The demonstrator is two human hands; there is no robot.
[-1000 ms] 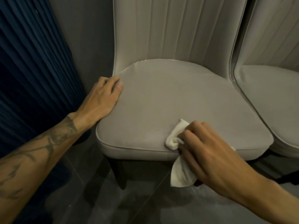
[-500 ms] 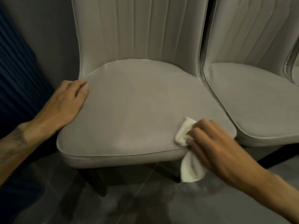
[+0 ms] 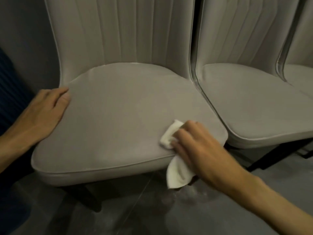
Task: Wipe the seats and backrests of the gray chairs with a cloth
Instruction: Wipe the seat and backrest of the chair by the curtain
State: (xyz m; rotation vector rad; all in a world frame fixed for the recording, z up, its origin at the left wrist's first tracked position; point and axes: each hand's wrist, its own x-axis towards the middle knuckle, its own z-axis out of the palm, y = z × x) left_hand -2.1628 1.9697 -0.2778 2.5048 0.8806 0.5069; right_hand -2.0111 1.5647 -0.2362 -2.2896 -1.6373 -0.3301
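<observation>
A gray chair fills the middle of the view, with a wide seat (image 3: 118,116) and a ribbed backrest (image 3: 122,31). My right hand (image 3: 199,146) grips a white cloth (image 3: 171,133) and presses it onto the seat's front right part. The cloth's loose end (image 3: 177,175) hangs over the front edge. My left hand (image 3: 45,112) rests flat on the seat's left edge, fingers straight. A second gray chair (image 3: 254,102) stands close on the right.
A third chair's edge (image 3: 301,75) shows at the far right. A dark blue curtain (image 3: 10,92) hangs at the left, with a gray wall (image 3: 25,39) behind. Dark chair legs (image 3: 264,160) stand on the gray tiled floor (image 3: 118,214).
The view has swung right, bringing more of the second chair in. My right hand slid the cloth rightward along the seat's front. My left hand stayed on the seat's left edge.
</observation>
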